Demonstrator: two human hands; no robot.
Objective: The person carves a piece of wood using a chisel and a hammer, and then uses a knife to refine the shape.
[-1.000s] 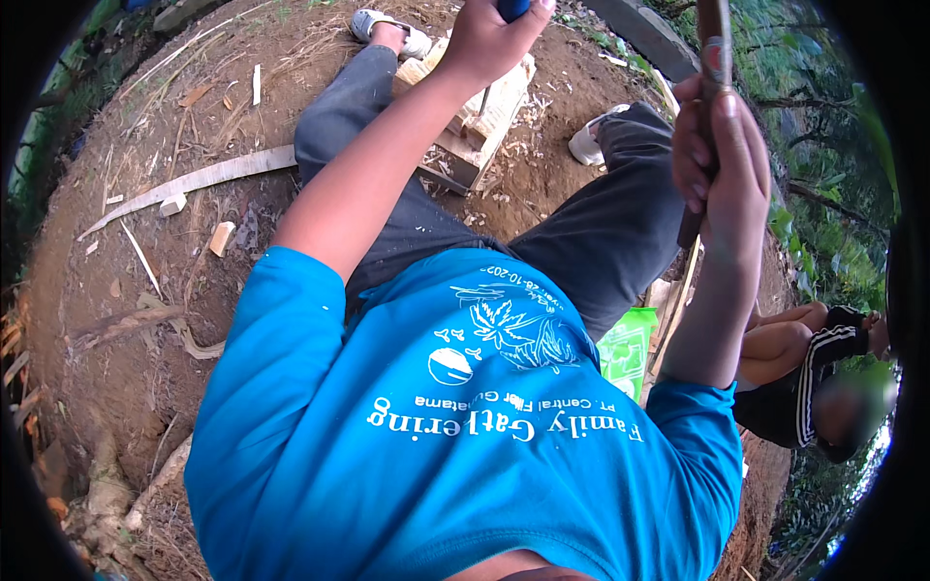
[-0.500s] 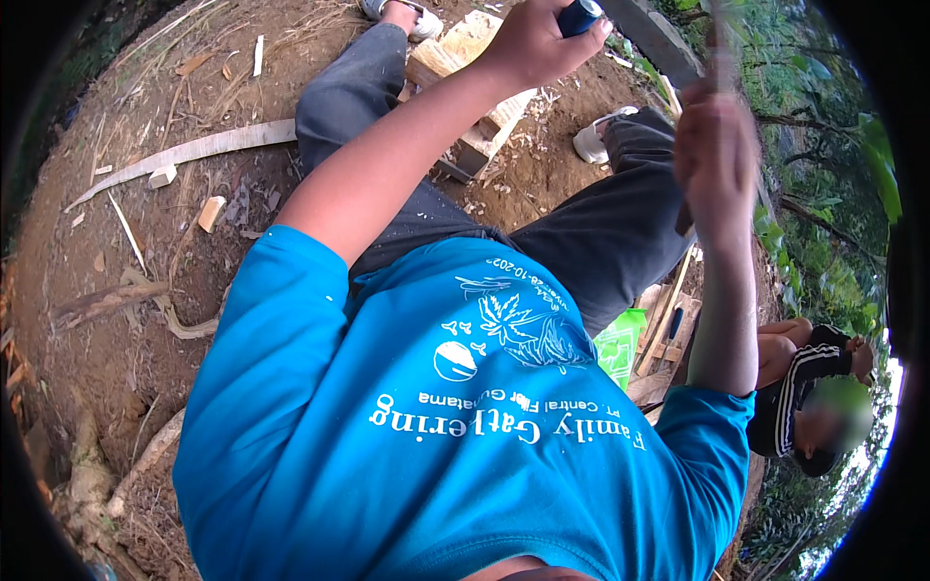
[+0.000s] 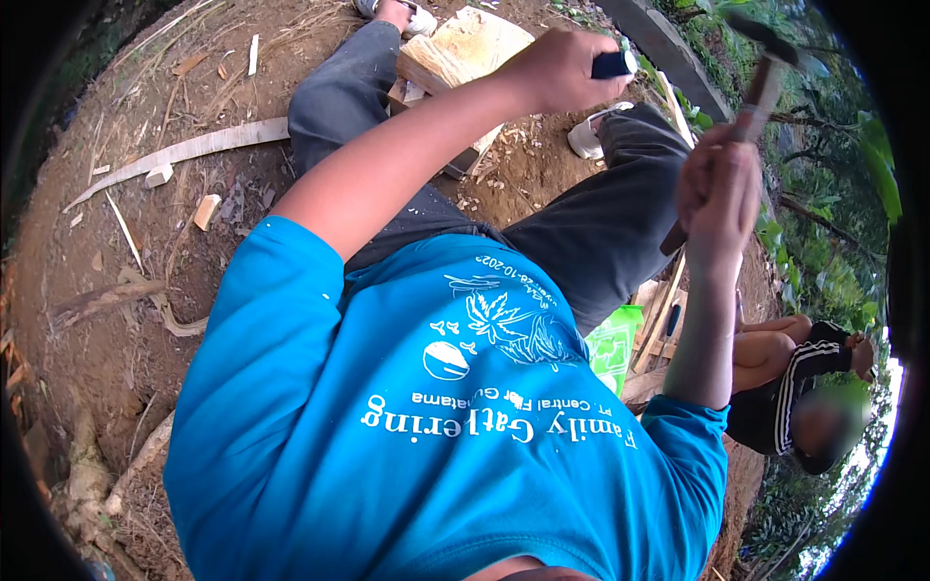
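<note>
My left hand (image 3: 564, 76) is closed round a dark blue handle (image 3: 610, 65) with a pale end, shaped like a chisel's. Its blade is out of sight. Beyond my left wrist lies a pale, squared wood block (image 3: 477, 41) with cut faces, between my legs, and my forearm covers part of it. My right hand (image 3: 719, 194) grips the wooden shaft of a hammer (image 3: 760, 92), raised off to the right. The dark hammer head is up at the far right, apart from the blue handle and the block.
Wood chips and offcuts (image 3: 206, 211) litter the soil at left, beside a long curved wood strip (image 3: 194, 153). A green bag (image 3: 612, 347) lies near my right thigh. Another person (image 3: 790, 387) sits at the right. A grey beam (image 3: 668, 53) runs along the far right.
My left hand has moved right and nearer with the blue handle, uncovering more of the block. The hammer, blurred before, now shows its head tilted to the right.
</note>
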